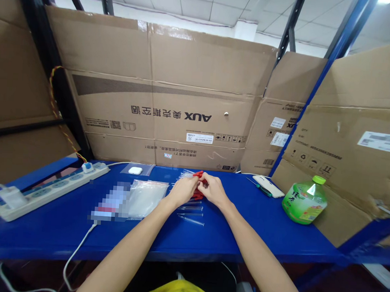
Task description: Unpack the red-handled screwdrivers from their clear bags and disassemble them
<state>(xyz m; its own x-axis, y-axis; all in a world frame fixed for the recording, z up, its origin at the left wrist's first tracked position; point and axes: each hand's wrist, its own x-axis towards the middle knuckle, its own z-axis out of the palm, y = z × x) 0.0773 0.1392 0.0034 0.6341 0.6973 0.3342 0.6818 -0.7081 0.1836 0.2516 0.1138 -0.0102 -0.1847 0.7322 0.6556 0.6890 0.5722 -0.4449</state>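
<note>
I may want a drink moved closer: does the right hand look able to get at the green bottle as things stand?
Probably yes. The green bottle lies on its side on the blue table, off to the right of the right hand, with only bare tabletop between them, though the hand is busy with small red pieces.

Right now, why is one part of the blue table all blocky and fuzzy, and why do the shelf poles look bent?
In the head view, a blurred patch hides whatever lies there beside the clear plastic bag; the wide lens bows the blue shelf post and the table edge; a ceiling light glints on the green bottle; the hands cast only soft shadows.
</note>
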